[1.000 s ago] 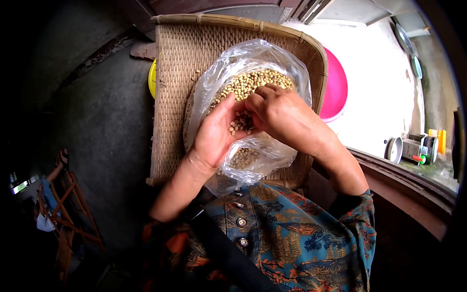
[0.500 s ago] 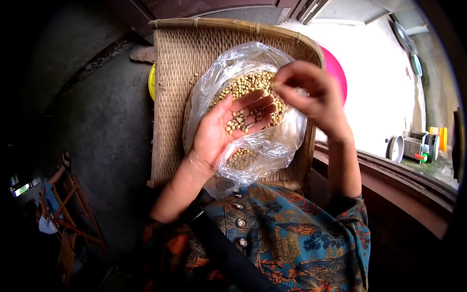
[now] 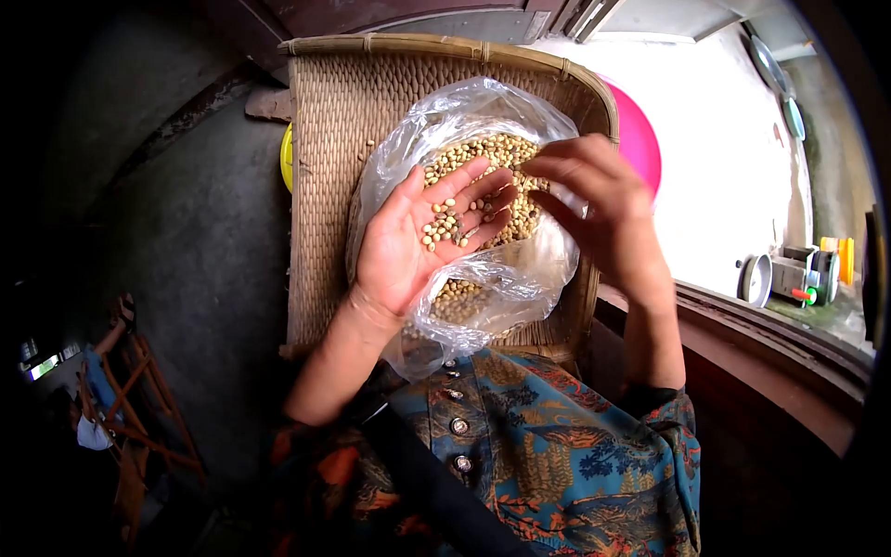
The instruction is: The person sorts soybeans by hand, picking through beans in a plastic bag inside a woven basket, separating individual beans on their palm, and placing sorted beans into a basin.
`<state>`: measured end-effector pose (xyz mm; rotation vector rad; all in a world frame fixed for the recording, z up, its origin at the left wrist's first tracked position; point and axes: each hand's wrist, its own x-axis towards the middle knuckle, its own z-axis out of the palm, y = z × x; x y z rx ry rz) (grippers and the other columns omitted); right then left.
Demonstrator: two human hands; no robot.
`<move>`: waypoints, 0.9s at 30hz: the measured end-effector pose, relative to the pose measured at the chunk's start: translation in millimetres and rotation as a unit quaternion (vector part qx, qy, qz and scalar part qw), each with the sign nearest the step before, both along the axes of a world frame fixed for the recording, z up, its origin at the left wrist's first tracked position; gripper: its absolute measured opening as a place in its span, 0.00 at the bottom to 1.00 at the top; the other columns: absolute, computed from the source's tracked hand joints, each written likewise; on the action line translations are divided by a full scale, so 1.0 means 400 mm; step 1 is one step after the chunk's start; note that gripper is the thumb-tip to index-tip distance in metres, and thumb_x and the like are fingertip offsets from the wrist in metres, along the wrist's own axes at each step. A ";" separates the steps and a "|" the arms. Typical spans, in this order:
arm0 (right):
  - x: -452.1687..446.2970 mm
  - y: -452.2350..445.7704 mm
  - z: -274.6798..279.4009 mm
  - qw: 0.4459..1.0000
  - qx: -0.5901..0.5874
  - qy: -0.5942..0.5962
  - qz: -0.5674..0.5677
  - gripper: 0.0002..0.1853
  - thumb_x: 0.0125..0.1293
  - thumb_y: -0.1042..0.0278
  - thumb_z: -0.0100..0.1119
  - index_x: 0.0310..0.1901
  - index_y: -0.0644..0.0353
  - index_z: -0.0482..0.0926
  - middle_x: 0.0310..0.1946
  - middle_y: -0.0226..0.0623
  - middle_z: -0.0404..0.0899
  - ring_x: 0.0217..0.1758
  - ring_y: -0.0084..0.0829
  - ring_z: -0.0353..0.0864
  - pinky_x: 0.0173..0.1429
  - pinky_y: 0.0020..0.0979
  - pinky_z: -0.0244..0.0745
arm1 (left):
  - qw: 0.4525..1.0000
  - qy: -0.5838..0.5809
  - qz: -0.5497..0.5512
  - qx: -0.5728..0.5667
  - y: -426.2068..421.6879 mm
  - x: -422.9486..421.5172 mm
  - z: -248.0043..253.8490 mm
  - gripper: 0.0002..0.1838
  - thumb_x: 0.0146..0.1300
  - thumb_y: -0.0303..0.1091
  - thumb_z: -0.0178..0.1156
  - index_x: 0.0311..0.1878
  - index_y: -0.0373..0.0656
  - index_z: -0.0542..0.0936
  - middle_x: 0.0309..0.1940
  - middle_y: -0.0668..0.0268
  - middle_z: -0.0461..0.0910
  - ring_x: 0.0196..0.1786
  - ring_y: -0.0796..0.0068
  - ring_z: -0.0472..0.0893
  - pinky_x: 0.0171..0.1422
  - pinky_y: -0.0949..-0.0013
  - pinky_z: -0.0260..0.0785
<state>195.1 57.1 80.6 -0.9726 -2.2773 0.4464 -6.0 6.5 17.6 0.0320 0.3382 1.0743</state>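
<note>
Gray floor (image 3: 204, 232) lies on the left, and bright light comes in from the right. Between them is a big woven basket (image 3: 320, 204), close to the person's patterned shirt (image 3: 594, 436). A pink tub (image 3: 639, 139) peeks out past its right edge. On the basket sits a clear plastic bag (image 3: 529, 269), with lots of beans (image 3: 483, 148) inside it.

The left hand (image 3: 408, 237) is over the bag, palm up. Its fingers are spread and a bit bent, and they pinch nothing. A little pile of loose beans (image 3: 443, 223) rests on the palm and fingers, some pale and some dark. The right hand (image 3: 599, 200) is up beside it, over the bag's right side. Its thumb and pointing finger are apart. It is blurry, so I can't tell if a tiny bean sticks to them.

If the left hand tips, its beans could roll off or slip through the finger gaps. A bump from the right hand could knock some down. The floppy bag could fold if an arm pulls it.
</note>
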 end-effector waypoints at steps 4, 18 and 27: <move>-0.064 -0.013 -0.048 0.994 0.058 -0.061 0.074 0.14 0.52 0.72 0.65 0.42 0.63 0.83 0.38 0.37 0.79 0.43 0.38 0.78 0.49 0.37 0.75 | 0.997 0.073 -0.025 0.014 -0.008 -0.014 -0.020 0.33 0.77 0.54 0.35 0.71 0.34 0.66 0.62 0.57 0.75 0.60 0.66 0.75 0.70 0.57 0.66; -0.086 -0.008 -0.058 0.995 -0.013 -0.030 0.097 0.12 0.50 0.74 0.59 0.38 0.64 0.76 0.33 0.40 0.77 0.38 0.41 0.77 0.45 0.36 0.76 | 0.994 0.103 -0.016 -0.030 -0.010 -0.013 -0.015 0.32 0.77 0.54 0.38 0.66 0.35 0.71 0.56 0.61 0.77 0.58 0.71 0.76 0.65 0.57 0.71; -0.111 -0.010 -0.053 0.969 0.134 -0.163 0.130 0.08 0.51 0.70 0.57 0.34 0.62 0.75 0.31 0.38 0.77 0.36 0.38 0.79 0.42 0.35 0.78 | 0.990 0.129 -0.014 -0.062 -0.016 -0.010 -0.010 0.32 0.75 0.56 0.42 0.64 0.36 0.71 0.54 0.60 0.77 0.56 0.67 0.78 0.64 0.59 0.72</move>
